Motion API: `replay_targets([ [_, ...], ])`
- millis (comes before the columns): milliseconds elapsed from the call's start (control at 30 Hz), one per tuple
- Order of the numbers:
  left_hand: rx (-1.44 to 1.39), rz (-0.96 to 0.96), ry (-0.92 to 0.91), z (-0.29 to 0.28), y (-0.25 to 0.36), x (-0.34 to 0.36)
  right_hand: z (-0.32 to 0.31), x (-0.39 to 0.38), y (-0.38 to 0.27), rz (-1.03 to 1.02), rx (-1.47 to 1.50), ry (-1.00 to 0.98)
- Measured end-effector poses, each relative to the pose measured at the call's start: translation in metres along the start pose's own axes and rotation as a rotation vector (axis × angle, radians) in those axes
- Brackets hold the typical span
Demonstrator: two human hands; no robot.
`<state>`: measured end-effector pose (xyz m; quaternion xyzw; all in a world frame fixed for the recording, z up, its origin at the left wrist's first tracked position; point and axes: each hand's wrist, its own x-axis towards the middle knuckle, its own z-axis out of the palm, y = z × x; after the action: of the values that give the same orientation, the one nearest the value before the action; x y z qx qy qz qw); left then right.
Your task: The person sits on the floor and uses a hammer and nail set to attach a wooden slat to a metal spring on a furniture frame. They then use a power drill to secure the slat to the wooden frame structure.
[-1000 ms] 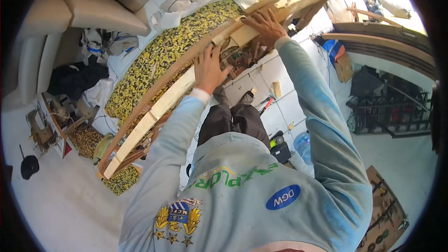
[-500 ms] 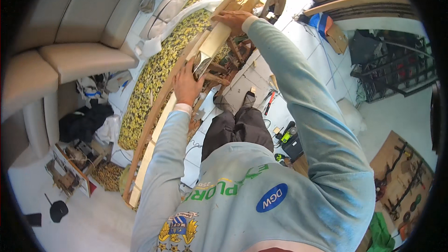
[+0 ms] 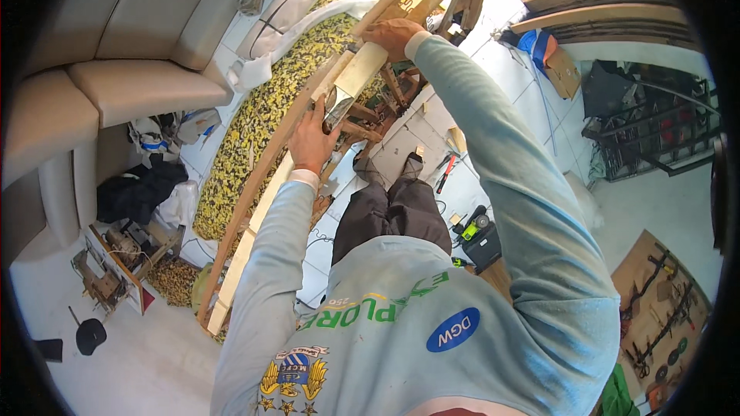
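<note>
A long wooden frame runs from the lower left to the far right, with pale wood strips along its near side. A short pale wood block lies along it in front of me. My left hand grips at the block's near end, fingers up and thumb across, around a shiny metal-looking piece whose kind I cannot make out. At the block's far end my right hand is bent over it, fingers curled toward the frame and partly hidden.
Yellow-and-black foam lies beyond the frame. A beige sofa fills the left. Around my feet are a red-handled tool and a green-and-black power tool. A dark metal rack and a brown board with tools lie right.
My right hand has shifted slightly right with the far end of the block. My left hand keeps nearly the same place and grip. The whole view has moved a little.
</note>
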<state>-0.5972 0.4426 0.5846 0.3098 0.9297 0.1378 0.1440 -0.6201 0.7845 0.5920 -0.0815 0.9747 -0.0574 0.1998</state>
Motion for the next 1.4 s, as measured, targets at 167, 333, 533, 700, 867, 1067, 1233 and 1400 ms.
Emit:
replay_targets([
  [167,0.001,-0.039,0.012,-0.007,0.005,-0.002,0.007,0.004,0.008,-0.134,0.056,0.158],
  [333,-0.100,-0.182,-0.015,-0.011,0.011,-0.002,0.001,-0.007,0.006,-0.155,0.089,0.123],
  [533,-0.189,-0.153,0.135,0.000,0.007,-0.010,-0.020,-0.009,0.000,-0.167,0.049,0.057],
  [700,-0.275,-0.109,0.130,0.000,-0.003,-0.016,-0.020,-0.001,0.003,-0.143,0.019,-0.048],
  [867,-0.127,-0.153,0.086,-0.015,-0.034,-0.056,0.002,-0.004,0.026,-0.234,0.001,0.032],
  [1067,-0.121,-0.194,-0.012,-0.015,-0.033,-0.047,-0.009,-0.003,0.016,-0.140,-0.023,-0.010],
  [1233,-0.039,-0.156,0.130,-0.003,-0.017,-0.037,-0.027,-0.002,-0.001,-0.148,0.002,-0.021],
  [1400,-0.054,-0.226,0.019,0.027,-0.005,-0.016,-0.013,0.005,0.005,-0.333,0.242,0.046],
])
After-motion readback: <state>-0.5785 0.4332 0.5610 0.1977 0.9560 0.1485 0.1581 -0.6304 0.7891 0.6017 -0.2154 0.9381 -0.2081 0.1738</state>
